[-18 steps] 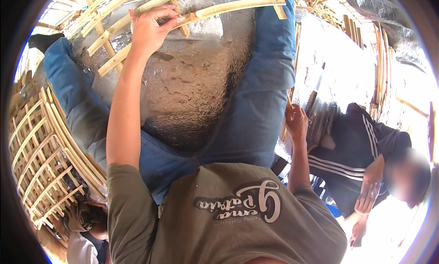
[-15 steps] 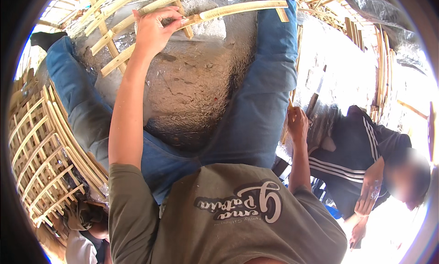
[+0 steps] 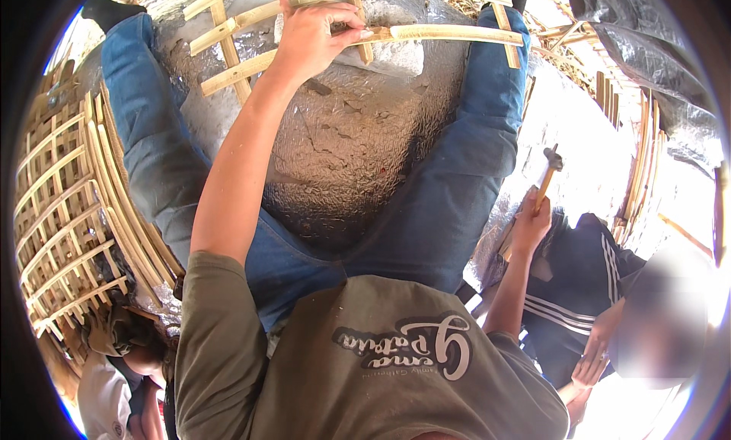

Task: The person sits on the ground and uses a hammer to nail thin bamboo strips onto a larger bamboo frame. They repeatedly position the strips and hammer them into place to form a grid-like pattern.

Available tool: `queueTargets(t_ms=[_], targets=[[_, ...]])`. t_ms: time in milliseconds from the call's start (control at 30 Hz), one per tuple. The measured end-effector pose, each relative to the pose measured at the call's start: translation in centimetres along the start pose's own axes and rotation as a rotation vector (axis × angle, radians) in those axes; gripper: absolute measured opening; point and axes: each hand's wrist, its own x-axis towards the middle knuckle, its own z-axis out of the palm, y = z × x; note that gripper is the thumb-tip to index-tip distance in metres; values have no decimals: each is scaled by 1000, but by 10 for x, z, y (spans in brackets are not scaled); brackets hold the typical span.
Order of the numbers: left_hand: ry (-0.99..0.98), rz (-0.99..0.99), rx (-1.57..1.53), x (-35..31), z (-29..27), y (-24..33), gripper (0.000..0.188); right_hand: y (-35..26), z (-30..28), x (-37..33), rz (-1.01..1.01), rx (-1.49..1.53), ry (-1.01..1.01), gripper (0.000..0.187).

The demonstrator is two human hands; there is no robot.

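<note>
Left hand (image 3: 316,38) pinches the nearest long strip of one pale split-bamboo lattice (image 3: 457,34) — three crosspieces show — lying over one whitish rough block (image 3: 405,57) between two blue-jeaned legs (image 3: 481,128). Right hand (image 3: 531,224), clenched, grasps one dark-headed, wooden-handled hammer (image 3: 545,185) upright — beside the right leg, apart from the lattice.

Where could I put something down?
The floor between the legs, before the stone, looks mostly bare, with small chips near the stone. It's crowded up top, where the left hand holds the slats, and at right, where the right hand holds the hammer near another person.
</note>
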Motion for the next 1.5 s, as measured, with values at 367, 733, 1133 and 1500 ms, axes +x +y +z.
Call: queueTargets(t_ms=[367,733,1133,1500], targets=[[19,25,25,0,2,-5,11,-148,-7,28,-247,545,-260,27],[17,20,-13,0,2,1,16,-253,25,21,-647,327,-411,14],[48,24,13,-2,0,0,22,-271,48,23,-736,119,-404,12],[14,82,-62,1,-11,14,23,-278,43,20,-695,150,-390,12]])
